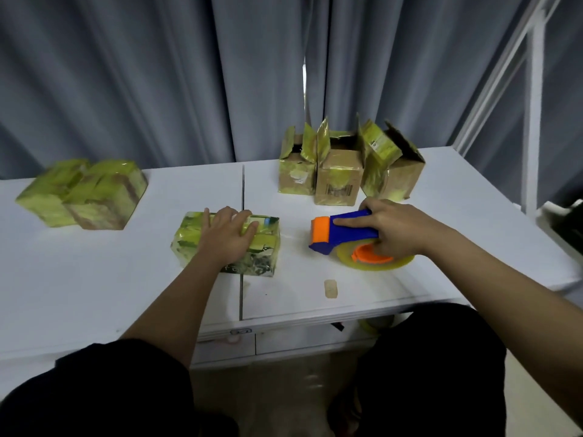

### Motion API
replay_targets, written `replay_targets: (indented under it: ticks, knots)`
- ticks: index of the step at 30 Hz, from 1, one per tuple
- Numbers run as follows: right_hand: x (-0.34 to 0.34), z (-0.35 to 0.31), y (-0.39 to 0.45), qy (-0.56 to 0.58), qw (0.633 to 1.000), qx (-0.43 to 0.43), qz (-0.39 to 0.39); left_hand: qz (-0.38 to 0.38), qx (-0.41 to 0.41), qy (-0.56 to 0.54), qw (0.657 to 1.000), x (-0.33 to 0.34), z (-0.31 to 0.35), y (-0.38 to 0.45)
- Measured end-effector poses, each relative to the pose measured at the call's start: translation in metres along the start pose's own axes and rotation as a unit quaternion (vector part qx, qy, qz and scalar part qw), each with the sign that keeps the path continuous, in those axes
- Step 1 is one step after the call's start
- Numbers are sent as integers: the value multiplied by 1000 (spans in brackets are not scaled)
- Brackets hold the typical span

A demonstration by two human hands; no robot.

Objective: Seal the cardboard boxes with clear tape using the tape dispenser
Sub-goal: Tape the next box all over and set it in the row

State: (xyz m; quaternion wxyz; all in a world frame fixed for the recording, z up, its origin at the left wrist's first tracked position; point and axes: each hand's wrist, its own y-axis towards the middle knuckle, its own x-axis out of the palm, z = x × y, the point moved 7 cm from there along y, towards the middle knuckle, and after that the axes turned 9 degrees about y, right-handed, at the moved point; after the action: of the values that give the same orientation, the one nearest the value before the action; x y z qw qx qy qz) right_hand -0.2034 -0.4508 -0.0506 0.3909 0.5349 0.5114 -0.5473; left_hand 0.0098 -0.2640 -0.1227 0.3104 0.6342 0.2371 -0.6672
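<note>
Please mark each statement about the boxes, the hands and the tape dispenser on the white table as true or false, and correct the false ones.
1. The right hand grips the tape dispenser. True.
2. The left hand rests on the taped box at the table's middle. True.
3. The three boxes at the back are closed. False: their top flaps stand open.
4. The dispenser is pressed on the taped box. False: it is apart from it, to its right.
5. Two taped boxes sit at the far left. True.
</note>
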Motion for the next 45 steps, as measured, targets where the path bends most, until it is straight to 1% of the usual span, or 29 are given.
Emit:
replay_targets:
  ticks: [5,9,13,16,18,23,27,32,36,39,42,44,45]
  knots:
    - [5,-15,9,-70,997,10,-22,3,4,8,1000,-3,1,-1]
    - [9,-40,22,-118,992,-1,-42,3,6,5,1000,-2,-1,0]
    - [14,-53,34,-137,989,8,-63,37,19,-12,999,-4,-1,-1]
    - [17,-63,45,-141,987,17,-79,86,66,19,994,-13,12,-4]
    - [20,-71,53,-147,985,25,-90,90,99,54,990,-13,28,-5]
    - [30,-86,71,-174,976,53,-121,52,12,-28,998,-4,36,-10]
    - [30,-91,79,-196,969,57,-135,113,30,-4,993,-3,40,-10]
    - [29,-91,79,-186,967,74,-158,96,23,0,995,-3,40,-10]
    - [29,-95,79,-174,964,89,-178,71,6,-37,997,-4,39,-10]
    - [29,-93,80,-164,966,97,-175,72,7,-54,996,-5,39,-9]
    - [32,-91,83,-154,966,107,-178,92,6,-80,992,-10,38,-14]
    - [33,-91,85,-154,965,109,-180,120,0,-87,989,-16,26,-23]
    - [33,-91,86,-148,967,103,-180,120,-5,-83,989,-17,17,-27]
